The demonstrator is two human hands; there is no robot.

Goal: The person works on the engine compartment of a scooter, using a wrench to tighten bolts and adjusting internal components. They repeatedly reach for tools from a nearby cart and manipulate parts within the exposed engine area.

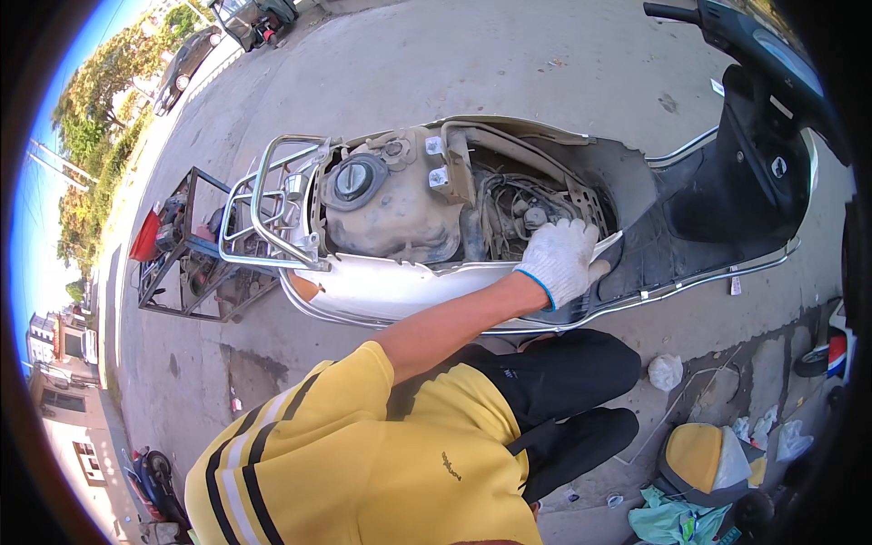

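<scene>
My left hand [565, 259], in a white knit glove, reaches into the open engine bay [513, 204] of a white scooter [381, 286]. Its fingers curl down among the dusty hoses and parts at the bay's right end, the thumb by the near body panel's edge; what they grip is hidden. Left of the bay are a dusty tank [386, 216] with a round black cap [354, 182], a small block with metal tabs [445, 182] and a chrome rear rack [272, 241]. My right hand is not in view.
The handlebar [754, 45] and footboard [699, 254] extend right. A metal cart of parts [195, 277] stands behind the rack. At lower right lie a yellow-and-grey padded object [690, 454], plastic bags [790, 440] and wire. Parked vehicles [186, 68] stand along the road; my knees are below the scooter.
</scene>
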